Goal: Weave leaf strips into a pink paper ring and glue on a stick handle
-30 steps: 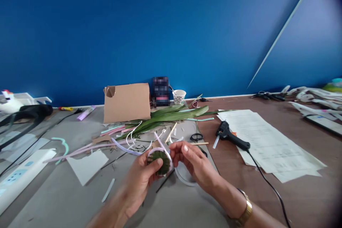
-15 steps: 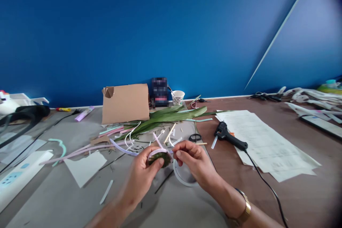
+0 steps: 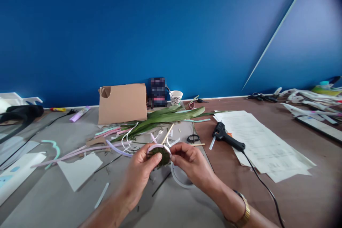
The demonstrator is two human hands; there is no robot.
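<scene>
Between the two hands, a round green disc [image 3: 165, 158] with a lilac strip [image 3: 157, 146] along its edge is held up off the table. The left hand [image 3: 140, 166] grips its side, thumb flat on the green face, seemingly to steady it. The right hand [image 3: 192, 160] has its fingertips closed at the opposite rim, likely pressing the strip; whether they pinch it is hard to tell. Under the right hand lies a pale ring [image 3: 177, 181]. Beyond both hands are long leaves [image 3: 181, 114]. Right of the right hand, a glue gun [image 3: 227, 138] rests partly on papers [image 3: 267, 146], handle toward the person, presumably for easy reach.
</scene>
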